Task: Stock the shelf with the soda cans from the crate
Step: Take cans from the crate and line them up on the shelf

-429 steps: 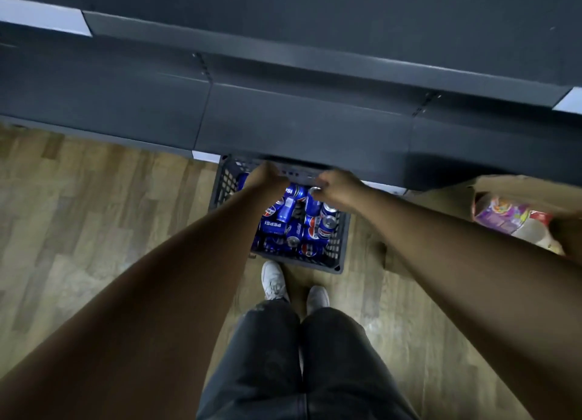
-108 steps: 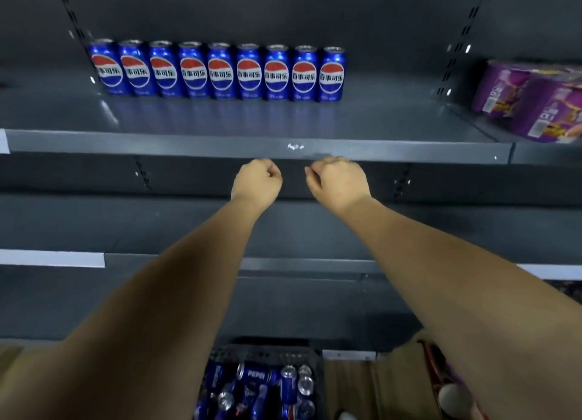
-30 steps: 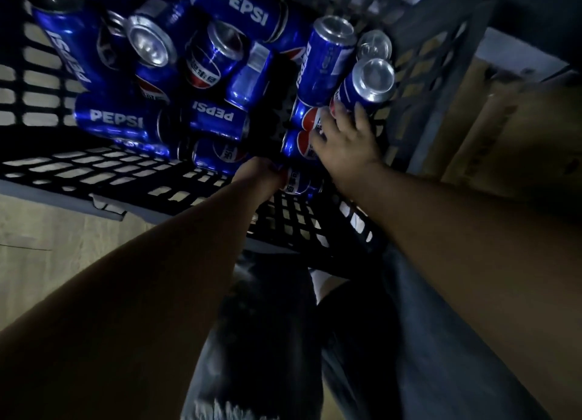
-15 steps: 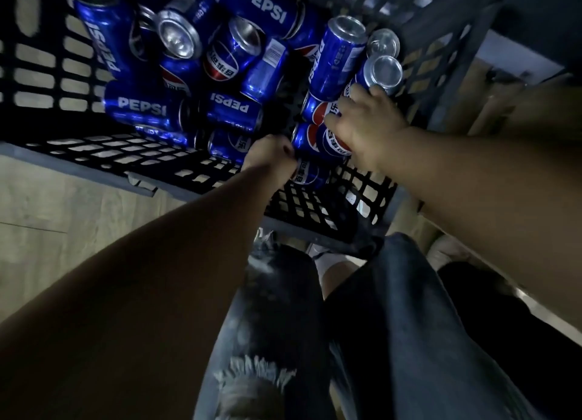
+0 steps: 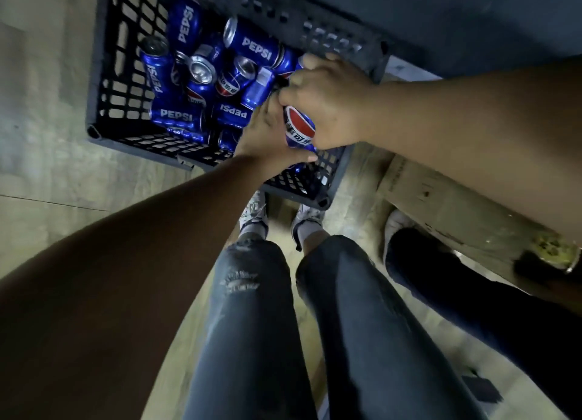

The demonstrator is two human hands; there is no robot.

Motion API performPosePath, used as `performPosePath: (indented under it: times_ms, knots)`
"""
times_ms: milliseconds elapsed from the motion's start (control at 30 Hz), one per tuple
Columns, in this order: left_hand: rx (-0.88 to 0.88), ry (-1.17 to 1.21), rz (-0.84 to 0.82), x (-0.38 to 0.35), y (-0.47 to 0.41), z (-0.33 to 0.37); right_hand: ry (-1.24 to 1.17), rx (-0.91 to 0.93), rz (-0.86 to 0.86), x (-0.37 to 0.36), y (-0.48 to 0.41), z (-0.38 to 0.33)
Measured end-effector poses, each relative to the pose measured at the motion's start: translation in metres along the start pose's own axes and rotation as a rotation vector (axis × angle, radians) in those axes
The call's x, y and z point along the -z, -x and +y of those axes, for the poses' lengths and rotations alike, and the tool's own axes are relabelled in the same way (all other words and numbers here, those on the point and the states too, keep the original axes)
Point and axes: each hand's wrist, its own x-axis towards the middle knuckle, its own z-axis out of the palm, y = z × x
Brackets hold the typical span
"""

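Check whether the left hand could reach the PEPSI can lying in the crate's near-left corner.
Likely yes, once freed: the lying can sits uncovered, but the left hand grips a logo-up can.

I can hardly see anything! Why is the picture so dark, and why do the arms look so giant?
Head view: dim light leaves the jeans nearly black; silver tops of the soda cans catch small glints; the wide lens swells the arms near the edges; the left hand and right hand, gripping the held can, look slightly blurred.
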Motion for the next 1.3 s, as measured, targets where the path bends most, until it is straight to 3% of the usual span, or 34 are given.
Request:
performPosePath:
  times_ms: [100, 300, 500, 667, 767, 867, 1300]
  knots:
    - [-0.03, 0.083, 0.095, 0.018, 0.019, 0.025, -0.033, 0.009, 0.059, 0.028, 0.025, 0.0]
    - [-0.08, -0.08, 0.179, 0.05, 0.056, 0.067, -0.075, 0.018, 0.089, 0.071, 0.072, 0.006]
    - [-0.102, -0.057, 0.323, 0.085, 0.102, 0.12, -0.133, -0.048, 0.296, 0.115, 0.133, 0.006]
    - [-0.106, 0.009, 0.432, 0.109, 0.134, 0.159, -0.554, -0.215, 0.455, 0.146, 0.181, 0.011]
    - [-0.124, 0.047, 0.469, 0.118, 0.15, 0.178, -0.942, -0.317, 0.437, 0.158, 0.204, 0.016]
    - [-0.178, 0.062, 0.457, 0.128, 0.166, 0.197, -1.136, -0.312, 0.414, 0.171, 0.221, 0.013]
    - [-0.326, 0.142, 0.445, 0.196, 0.22, 0.267, -1.335, -0.324, 0.631, 0.266, 0.289, -0.011]
